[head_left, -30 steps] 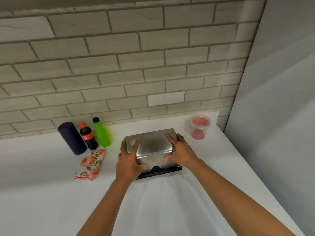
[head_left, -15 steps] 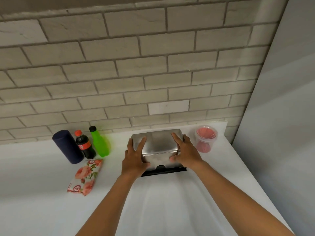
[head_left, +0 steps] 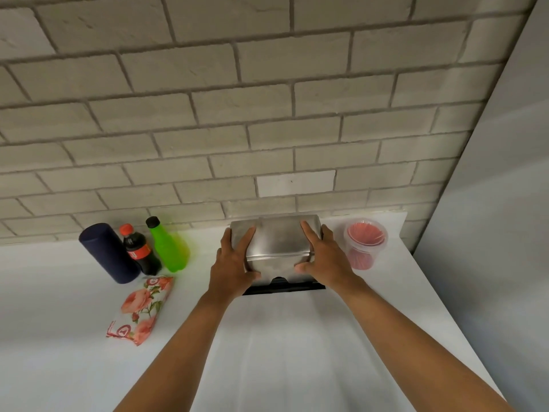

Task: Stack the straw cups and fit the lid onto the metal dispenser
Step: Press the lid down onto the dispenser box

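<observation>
The metal dispenser stands on the white counter near the brick wall, its steel lid on top and a black base showing at the front. My left hand grips its left side, fingers over the lid and thumb on the front face. My right hand holds the right side the same way. To the right stands a clear straw cup full of red straws, seemingly one cup stacked on another.
At the left stand a dark blue cylinder, a cola bottle and a green bottle. A floral packet lies in front of them. A grey wall bounds the white counter on the right.
Both hands have stayed on the dispenser and pushed it back toward the brick wall. The camera has tilted up, so the counter sits lower in the picture.
</observation>
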